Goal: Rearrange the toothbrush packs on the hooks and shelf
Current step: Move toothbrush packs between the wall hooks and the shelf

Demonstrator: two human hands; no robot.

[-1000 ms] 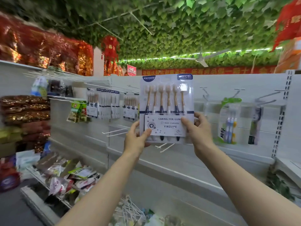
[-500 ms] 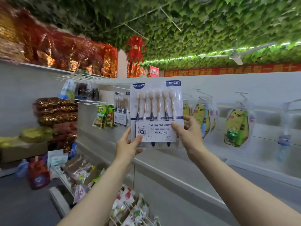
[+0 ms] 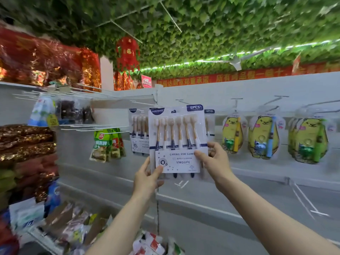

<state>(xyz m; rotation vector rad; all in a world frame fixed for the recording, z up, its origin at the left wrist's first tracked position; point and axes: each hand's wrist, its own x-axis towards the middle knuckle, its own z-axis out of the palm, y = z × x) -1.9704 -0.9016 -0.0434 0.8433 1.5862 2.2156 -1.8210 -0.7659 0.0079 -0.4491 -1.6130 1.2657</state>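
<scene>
A white six-brush toothbrush pack (image 3: 175, 137) is held upright in front of the white hook wall. My left hand (image 3: 148, 176) pinches its lower left corner and my right hand (image 3: 215, 161) grips its lower right edge. Behind it hang more packs of the same kind (image 3: 138, 133) on hooks, one edge showing at the right (image 3: 209, 122). Yellow bear-shaped children's toothbrush packs (image 3: 232, 135) (image 3: 263, 138) (image 3: 307, 141) hang on hooks to the right.
Green snack bags (image 3: 104, 144) hang at the left on wire hooks (image 3: 88, 127). Bare wire hooks (image 3: 303, 201) stick out low on the right wall. Mixed packets (image 3: 70, 225) lie on the low shelf below. Red and gold wrapped goods (image 3: 27, 144) fill the left shelves.
The view swung left along the wall. The pack, still in both hands, now stands in front of the matching packs, and the bear packs sit farther right.
</scene>
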